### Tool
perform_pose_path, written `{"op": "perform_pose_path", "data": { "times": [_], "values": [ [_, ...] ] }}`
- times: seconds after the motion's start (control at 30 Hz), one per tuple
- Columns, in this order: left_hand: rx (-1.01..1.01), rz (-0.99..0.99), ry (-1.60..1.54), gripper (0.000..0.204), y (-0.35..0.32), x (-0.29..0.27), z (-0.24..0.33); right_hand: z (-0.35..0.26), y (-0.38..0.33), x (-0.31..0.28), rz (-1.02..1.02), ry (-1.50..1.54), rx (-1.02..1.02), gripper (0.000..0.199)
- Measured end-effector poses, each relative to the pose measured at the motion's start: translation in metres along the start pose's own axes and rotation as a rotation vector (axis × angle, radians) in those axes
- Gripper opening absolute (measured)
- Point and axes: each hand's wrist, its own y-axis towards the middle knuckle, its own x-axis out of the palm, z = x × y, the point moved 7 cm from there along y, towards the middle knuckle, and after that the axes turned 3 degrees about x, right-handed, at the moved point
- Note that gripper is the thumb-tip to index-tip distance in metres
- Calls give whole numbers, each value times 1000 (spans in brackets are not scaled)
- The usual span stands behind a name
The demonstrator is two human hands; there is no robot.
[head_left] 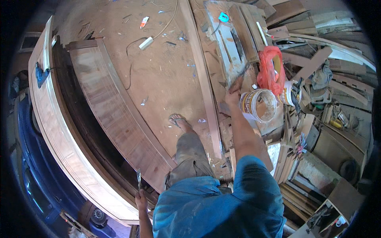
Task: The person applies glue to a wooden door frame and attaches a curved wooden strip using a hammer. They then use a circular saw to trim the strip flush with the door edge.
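Note:
My left hand (141,199), low in view beside the wooden panels, is closed round a putty knife (139,179) with its blade pointing up. My right hand (233,97) reaches out over the cluttered bench on the right. Its fingers are curled at a dark brown flat piece (237,83) whose kind I cannot make out. Just right of that hand stands a white open bucket (264,106) with brown smears inside. A reddish wooden panel (107,95) leans on my left, and a paler door-like panel (49,101) stands on edge beyond it.
A blue power tool (41,74) sits on the pale panel. Behind it is a blue car (29,146). A long plank (200,71) runs along the bench (226,43). A red plastic bag (271,67) and stacked timber (337,31) fill the right. A white power strip (146,43) lies on the sandy floor.

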Motion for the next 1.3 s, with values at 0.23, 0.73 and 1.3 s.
{"op": "perform_pose_path", "data": {
  "times": [0.23,0.73,1.3],
  "values": [
    [-67,-18,-142,51,23,-5,-5,-62,-126,-100,371,384,-316,71],
    [273,114,-266,51,22,-18,173,-154,-32,-240,-86,1232,-359,16],
    [304,104,-703,37,-9,-72,282,-358,-386,-170,-1354,1602,-417,27]
  ]
}}
